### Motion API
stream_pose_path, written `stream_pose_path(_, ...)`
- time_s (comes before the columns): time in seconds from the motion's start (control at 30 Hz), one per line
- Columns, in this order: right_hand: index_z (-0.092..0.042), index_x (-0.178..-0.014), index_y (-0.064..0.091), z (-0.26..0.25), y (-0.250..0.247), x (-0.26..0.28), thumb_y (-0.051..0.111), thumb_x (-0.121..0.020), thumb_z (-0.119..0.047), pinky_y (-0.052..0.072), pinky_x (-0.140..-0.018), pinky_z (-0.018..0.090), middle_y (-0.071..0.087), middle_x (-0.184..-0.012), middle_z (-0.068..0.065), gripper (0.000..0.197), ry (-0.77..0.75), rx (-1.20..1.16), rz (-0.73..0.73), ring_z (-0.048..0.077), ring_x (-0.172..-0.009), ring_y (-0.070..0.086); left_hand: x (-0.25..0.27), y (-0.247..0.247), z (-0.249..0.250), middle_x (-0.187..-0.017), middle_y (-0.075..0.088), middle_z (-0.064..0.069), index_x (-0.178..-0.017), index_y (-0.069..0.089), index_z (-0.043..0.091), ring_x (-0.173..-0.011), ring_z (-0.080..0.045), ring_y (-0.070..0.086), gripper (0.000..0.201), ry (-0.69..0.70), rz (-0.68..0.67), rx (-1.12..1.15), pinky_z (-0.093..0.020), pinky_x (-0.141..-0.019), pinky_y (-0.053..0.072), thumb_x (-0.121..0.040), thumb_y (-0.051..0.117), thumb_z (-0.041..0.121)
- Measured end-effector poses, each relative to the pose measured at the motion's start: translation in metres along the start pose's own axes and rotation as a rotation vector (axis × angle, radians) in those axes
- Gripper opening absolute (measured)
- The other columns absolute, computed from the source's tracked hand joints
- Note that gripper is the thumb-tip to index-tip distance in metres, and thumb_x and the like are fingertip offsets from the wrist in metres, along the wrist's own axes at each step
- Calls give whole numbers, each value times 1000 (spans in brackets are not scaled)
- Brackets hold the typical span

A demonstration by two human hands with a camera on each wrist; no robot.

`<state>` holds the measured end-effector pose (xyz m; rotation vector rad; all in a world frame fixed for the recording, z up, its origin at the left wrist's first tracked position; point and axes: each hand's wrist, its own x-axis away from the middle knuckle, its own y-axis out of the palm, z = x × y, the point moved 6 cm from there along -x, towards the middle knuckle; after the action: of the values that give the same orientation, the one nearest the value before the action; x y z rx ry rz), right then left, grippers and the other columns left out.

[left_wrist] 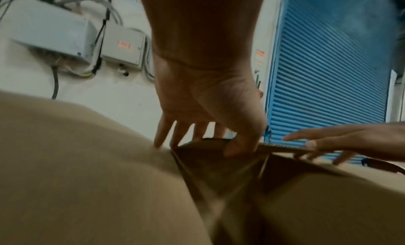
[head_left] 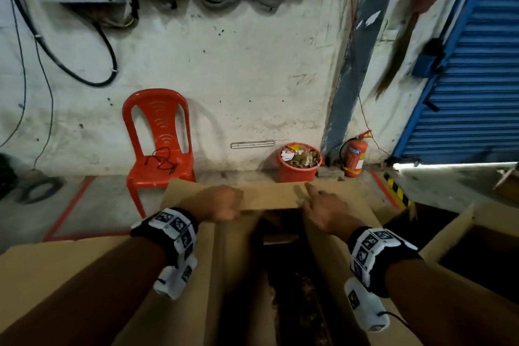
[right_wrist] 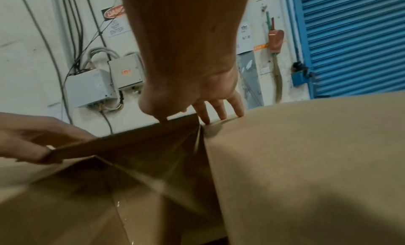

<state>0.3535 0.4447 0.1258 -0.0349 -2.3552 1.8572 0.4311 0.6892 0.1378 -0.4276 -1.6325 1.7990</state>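
A large brown cardboard box (head_left: 84,275) stands open in front of me, with its side flaps folded in. Its far flap (head_left: 269,195) lies tipped over the dark opening (head_left: 280,233). My left hand (head_left: 219,202) grips the near edge of that flap, thumb (left_wrist: 236,150) underneath and fingers curled on top. My right hand (head_left: 323,208) pinches the same edge further right, with the thumb (right_wrist: 160,115) at the edge and the index finger stretched along the top. Its other fingers (right_wrist: 219,115) touch the right side flap (right_wrist: 306,162). The box's inside is dark.
A second open cardboard box (head_left: 477,255) stands at the right. Against the white wall are a red plastic chair (head_left: 160,143), a red bucket of rubbish (head_left: 300,163) and a fire extinguisher (head_left: 355,156). A blue roller shutter (head_left: 477,78) fills the right side.
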Motion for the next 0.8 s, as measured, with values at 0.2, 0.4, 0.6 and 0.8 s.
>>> stream_pose_path(0.2,-13,-157,-2,19,-24,5,45,-99,-51,46,-90,37,66,-119,21,84,71,-304,105,37,-111,61,-25,-67,-44,-93,67,-11,-84,66,9,-88,-26,63,47,-162,171,255,-36,-81,49,-95,51,52)
stream_pose_path(0.4,-11,-116,57,19,8,7,59,-90,-28,43,-80,29,64,-117,11,31,33,-30,-8,28,-105,60,-55,-70,-66,-102,65,-24,-116,50,2,-95,-42,63,57,-451,534,237,-43,-79,52,-90,59,51)
stream_pose_path(0.6,-3,-142,41,25,25,11,61,-87,-18,33,-112,31,45,-147,17,60,10,-94,-35,29,-139,39,-76,20,-63,-116,65,-13,-132,48,10,-104,-34,62,36,-479,199,-65,-45,-90,50,-100,40,24)
stream_pose_path(0.8,-7,-152,25,23,14,30,57,-92,-21,21,-119,36,23,-160,15,69,-42,-65,-98,29,-149,17,-60,27,-62,-150,36,-21,-149,26,21,-139,-41,32,61,-479,42,-110,-56,-113,21,-100,23,56)
